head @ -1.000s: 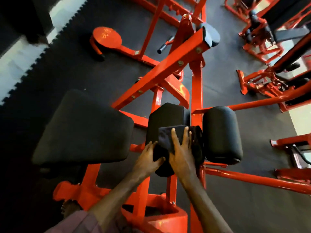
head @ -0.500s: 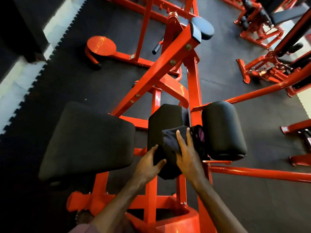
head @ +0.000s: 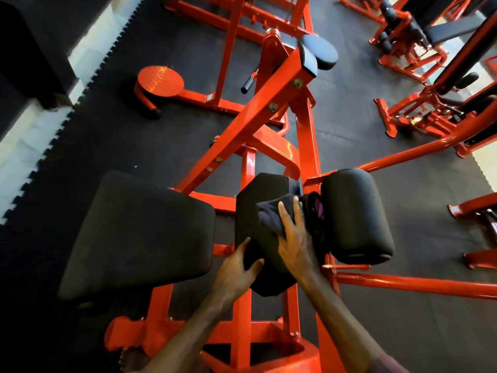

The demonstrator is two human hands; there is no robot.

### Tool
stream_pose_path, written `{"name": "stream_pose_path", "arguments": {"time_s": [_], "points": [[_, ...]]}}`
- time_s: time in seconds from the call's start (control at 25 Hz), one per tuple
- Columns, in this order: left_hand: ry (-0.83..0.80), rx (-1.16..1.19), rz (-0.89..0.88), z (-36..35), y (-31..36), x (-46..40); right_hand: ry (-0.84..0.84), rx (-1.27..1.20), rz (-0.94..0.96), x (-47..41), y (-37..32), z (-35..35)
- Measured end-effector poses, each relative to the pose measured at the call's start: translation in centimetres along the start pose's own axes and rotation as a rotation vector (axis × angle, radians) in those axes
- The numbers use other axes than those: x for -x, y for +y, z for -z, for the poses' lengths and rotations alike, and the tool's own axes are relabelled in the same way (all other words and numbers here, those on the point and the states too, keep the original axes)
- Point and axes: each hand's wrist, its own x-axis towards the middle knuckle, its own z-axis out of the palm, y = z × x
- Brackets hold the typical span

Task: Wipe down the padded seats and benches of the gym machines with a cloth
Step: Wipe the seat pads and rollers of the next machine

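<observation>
Black interlocking rubber matting (head: pixel 134 135) is covering the gym floor, meeting a pale tiled strip along its toothed left edge, and red-framed machines are standing across it. In the middle, a red machine frame (head: pixel 271 111) is carrying three black pads: a broad flat seat pad (head: pixel 139 232) on the left, a narrower centre pad (head: pixel 258 211) beside it, and a cylindrical roller pad (head: pixel 355 214) on the right. A dark cloth (head: pixel 271 214) is lying over the upper right part of the centre pad, bunching into the gap between that pad and the roller. The right hand (head: pixel 295 240) is pressing flat on the cloth with its fingers straight and spread. The left hand (head: pixel 236 273) is gripping the near left edge of the centre pad, thumb and fingers curling around it. Farther up the frame, a small rounded pad (head: pixel 320 53) is sitting at the end of a slanted beam, and a round red footplate (head: pixel 161 80) is resting on the matting to the left.
</observation>
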Motion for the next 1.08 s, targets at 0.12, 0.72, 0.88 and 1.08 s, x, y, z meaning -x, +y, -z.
{"name": "stream_pose_path", "arguments": {"time_s": [0.12,0.72,0.88,1.08], "points": [[0.023,-0.021,-0.015,-0.1,-0.3,-0.7,0.038,0.029,0.011,-4.8,0.2,-0.2],[0.014,-0.021,0.043,1.2,-1.5,-3.0,-0.364,0.383,-0.14,-19.0,-1.7,0.7],[-0.044,-0.005,0.08,0.8,-1.7,-2.8,-0.664,0.364,-0.197,-23.5,-2.1,0.4],[-0.092,0.0,0.097,1.0,-2.3,-2.6,-0.74,0.486,-0.147,-24.0,0.0,1.8]]}}
